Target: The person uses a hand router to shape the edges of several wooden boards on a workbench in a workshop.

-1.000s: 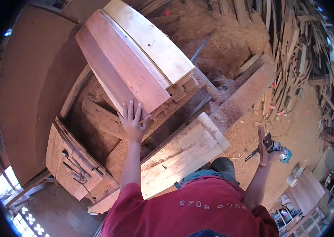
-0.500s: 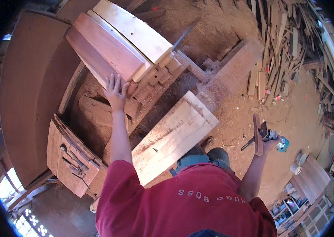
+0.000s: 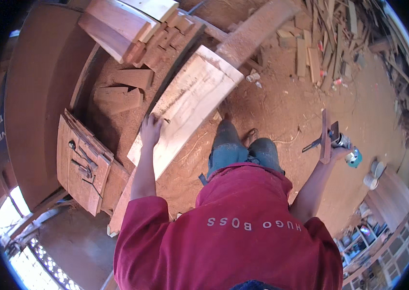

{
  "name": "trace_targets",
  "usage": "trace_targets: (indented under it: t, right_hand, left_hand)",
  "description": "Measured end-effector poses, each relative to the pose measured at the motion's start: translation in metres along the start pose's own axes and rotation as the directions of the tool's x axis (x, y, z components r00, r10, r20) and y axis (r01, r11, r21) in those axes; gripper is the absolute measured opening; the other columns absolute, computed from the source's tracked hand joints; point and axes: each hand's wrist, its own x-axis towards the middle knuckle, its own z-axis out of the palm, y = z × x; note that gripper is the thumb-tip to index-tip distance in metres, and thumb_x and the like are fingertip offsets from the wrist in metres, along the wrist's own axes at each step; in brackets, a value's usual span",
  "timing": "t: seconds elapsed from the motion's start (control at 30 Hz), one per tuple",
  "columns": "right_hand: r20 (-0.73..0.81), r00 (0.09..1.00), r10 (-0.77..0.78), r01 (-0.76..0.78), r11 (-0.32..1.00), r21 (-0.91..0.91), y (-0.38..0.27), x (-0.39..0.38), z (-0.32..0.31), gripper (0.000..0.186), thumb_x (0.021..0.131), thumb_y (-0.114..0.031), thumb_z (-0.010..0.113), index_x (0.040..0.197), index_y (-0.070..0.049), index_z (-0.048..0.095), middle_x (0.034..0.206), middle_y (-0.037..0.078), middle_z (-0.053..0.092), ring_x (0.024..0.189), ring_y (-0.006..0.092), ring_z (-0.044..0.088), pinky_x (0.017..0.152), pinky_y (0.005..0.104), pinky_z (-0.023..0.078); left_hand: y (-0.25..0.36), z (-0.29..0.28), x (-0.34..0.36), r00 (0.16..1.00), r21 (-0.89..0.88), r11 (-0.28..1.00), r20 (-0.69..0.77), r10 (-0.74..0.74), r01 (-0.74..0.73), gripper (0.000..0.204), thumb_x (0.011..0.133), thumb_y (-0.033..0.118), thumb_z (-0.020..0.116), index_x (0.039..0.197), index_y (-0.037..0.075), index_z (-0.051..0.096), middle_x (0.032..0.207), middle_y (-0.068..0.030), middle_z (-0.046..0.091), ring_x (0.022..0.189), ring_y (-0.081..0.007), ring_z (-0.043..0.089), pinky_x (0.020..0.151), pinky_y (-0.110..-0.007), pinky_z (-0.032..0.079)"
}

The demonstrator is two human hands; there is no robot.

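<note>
My left hand (image 3: 151, 129) rests on the near left part of a long, pale wooden plank (image 3: 190, 99), its fingers on the surface by the edge. A small dark mark shows on the wood beside the fingertips. Out to the right, my right hand (image 3: 341, 153) is closed around a small power tool (image 3: 344, 141), apparently a router, with a silver body and teal end. A reddish wooden strip (image 3: 326, 137) and a dark plate are fixed across it. The tool is held in the air, away from the plank.
Shaped boards (image 3: 115, 24) are stacked at the far left. Hand tools (image 3: 86, 164) lie on boards at the left. Wood offcuts (image 3: 330, 43) are heaped at the far right, and sawdust covers much of the ground. White buckets (image 3: 372, 176) stand near a brown panel (image 3: 392, 195) at right.
My left hand has left the stacked boards and come nearer, onto the plank. The whole view has shifted, showing more of my legs. My right hand still holds the power tool out to the right.
</note>
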Motion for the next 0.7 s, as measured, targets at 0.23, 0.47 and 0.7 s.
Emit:
trace_targets:
  t: [0.23, 0.47, 0.7]
  right_hand:
    - [-0.091, 0.981, -0.169, 0.168, 0.986, -0.021, -0.053, -0.056, -0.07, 0.061, 0.089, -0.064, 0.054, 0.112, -0.008, 0.061, 0.108, 0.015, 0.071, 0.1, 0.0344, 0.07, 0.087, 0.0517, 0.059]
    - [-0.032, 0.983, -0.183, 0.184, 0.982, 0.035, -0.042, -0.177, -0.125, 0.066, 0.088, -0.065, 0.054, 0.115, -0.006, 0.062, 0.109, 0.015, 0.072, 0.1, 0.034, 0.07, 0.089, 0.0509, 0.06]
    - [-0.103, 0.868, -0.486, 0.487, 0.873, -0.011, 0.034, -0.288, -0.168, 0.035, 0.093, -0.047, 0.067, 0.104, -0.013, 0.063, 0.093, 0.006, 0.07, 0.08, 0.0223, 0.069, 0.075, 0.038, 0.058]
  left_hand:
    - [-0.07, -0.005, -0.033, 0.979, -0.048, 0.993, 0.174, -0.102, 0.112, 0.071, 0.1, 0.056, 0.055, 0.149, 0.005, 0.048, 0.151, -0.0234, 0.05, 0.141, -0.0388, 0.046, 0.116, -0.05, 0.038]
    - [-0.066, -0.003, 0.032, 0.986, -0.014, 1.0, 0.167, 0.028, -0.026, 0.082, 0.093, 0.066, 0.06, 0.144, 0.001, 0.053, 0.146, -0.0263, 0.055, 0.134, -0.039, 0.053, 0.113, -0.047, 0.041]
    - [-0.092, 0.026, 0.087, 0.954, -0.288, 0.914, -0.172, 0.245, -0.286, 0.079, 0.09, 0.061, 0.068, 0.133, -0.005, 0.059, 0.123, -0.0267, 0.068, 0.112, -0.0396, 0.066, 0.098, -0.046, 0.051]
